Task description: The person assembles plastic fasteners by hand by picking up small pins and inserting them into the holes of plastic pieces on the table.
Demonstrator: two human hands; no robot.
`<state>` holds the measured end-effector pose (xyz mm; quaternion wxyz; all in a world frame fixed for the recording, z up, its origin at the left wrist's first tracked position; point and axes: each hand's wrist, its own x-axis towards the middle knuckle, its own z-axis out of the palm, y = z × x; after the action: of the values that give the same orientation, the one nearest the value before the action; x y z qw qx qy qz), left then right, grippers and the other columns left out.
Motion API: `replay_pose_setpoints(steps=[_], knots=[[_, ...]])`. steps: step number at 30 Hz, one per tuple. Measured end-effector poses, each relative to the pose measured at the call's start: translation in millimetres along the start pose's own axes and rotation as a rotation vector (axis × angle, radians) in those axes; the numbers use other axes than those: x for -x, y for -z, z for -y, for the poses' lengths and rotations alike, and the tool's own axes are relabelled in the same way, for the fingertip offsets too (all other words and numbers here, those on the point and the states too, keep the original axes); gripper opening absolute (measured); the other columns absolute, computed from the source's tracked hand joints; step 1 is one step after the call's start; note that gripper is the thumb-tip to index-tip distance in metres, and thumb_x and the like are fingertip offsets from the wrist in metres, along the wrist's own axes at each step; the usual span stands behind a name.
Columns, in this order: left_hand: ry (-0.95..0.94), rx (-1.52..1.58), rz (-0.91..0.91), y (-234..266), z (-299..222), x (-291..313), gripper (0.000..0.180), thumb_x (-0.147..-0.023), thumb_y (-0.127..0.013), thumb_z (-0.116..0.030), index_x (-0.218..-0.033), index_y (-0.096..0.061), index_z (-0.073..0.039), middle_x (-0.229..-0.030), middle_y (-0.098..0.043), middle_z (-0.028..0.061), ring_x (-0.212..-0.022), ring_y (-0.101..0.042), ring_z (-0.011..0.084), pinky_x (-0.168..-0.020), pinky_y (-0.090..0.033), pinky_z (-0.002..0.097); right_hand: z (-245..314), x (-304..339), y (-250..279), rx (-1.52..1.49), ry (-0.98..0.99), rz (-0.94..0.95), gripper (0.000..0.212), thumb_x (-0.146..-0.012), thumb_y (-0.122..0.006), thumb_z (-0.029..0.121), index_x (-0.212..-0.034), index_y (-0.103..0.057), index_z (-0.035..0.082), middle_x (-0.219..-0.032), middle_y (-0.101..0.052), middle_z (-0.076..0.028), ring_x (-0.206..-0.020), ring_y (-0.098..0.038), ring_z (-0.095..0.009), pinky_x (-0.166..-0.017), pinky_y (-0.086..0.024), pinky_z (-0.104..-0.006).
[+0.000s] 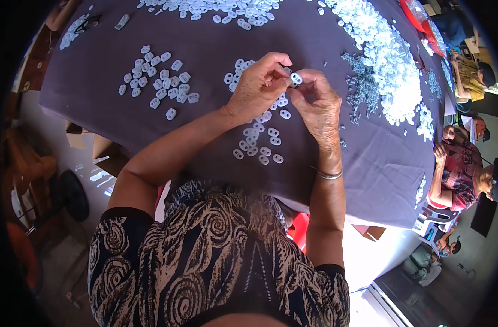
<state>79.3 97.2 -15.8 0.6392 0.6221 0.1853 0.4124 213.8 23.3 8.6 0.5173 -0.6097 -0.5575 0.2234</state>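
Loose white pieces (278,158) lie on the bench (379,177), nearer than the held piece (296,78): a white oval with two dark holes, pinched by fingertips of left hand (258,90) and right hand (320,106). Beyond it spreads a white heap (221,7).

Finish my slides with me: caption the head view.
The left hand and right hand meet at a small white two-holed oval piece above a purple-grey cloth strewn with similar white pieces.
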Motion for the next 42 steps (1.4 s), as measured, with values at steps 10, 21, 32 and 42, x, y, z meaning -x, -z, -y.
replay_pose_setpoints(steps=[10,21,32,42], knots=[[0.099,0.066,0.079,5.5,-9.2,-3.3,0.028,-0.087,-0.059,-0.004,-0.114,-0.052,-0.007,-0.08,-0.058,-0.0016,-0.067,-0.049,0.0015,-0.055,-0.041,0.0182,1.6,-0.8,-0.5,0.115,0.093,-0.048,0.029,-0.072,-0.07,-0.006,-0.096,-0.062,0.006,-0.086,-0.065,0.0,-0.07,-0.059,-0.005,-0.061,-0.05,-0.0209],[0.085,0.029,0.067,4.6,-4.9,-4.4,0.03,-0.088,-0.06,-0.007,-0.116,-0.05,-0.005,-0.079,-0.058,-0.0021,-0.065,-0.046,0.0002,-0.052,-0.037,0.0167,9.3,-0.8,0.1,0.258,0.157,-0.009,0.034,-0.068,-0.074,-0.001,-0.098,-0.06,0.005,-0.087,-0.062,-0.004,-0.063,-0.058,-0.009,-0.058,-0.05,-0.0236],[0.129,0.02,0.13,6.9,-10.3,-4.7,0.029,-0.086,-0.057,-0.002,-0.115,-0.054,-0.007,-0.076,-0.054,-0.0033,-0.061,-0.043,0.0008,-0.05,-0.034,0.0169,11.6,-0.2,3.8,0.474,0.235,0.193,0.025,-0.081,-0.066,0.012,-0.099,-0.052,0.002,-0.09,-0.058,-0.016,-0.069,-0.058,-0.035,-0.061,-0.048,-0.0396],[0.225,0.109,0.11,4.3,-20.5,-2.9,0.025,-0.089,-0.05,-0.006,-0.114,-0.055,-0.007,-0.081,-0.054,-0.0023,-0.071,-0.046,0.0042,-0.06,-0.038,0.0201,16.7,3.4,-1.8,0.34,0.02,0.186,0.021,-0.092,-0.055,0.02,-0.094,-0.049,0.0,-0.077,-0.059,-0.021,-0.073,-0.059,-0.039,-0.062,-0.048,-0.0402]])
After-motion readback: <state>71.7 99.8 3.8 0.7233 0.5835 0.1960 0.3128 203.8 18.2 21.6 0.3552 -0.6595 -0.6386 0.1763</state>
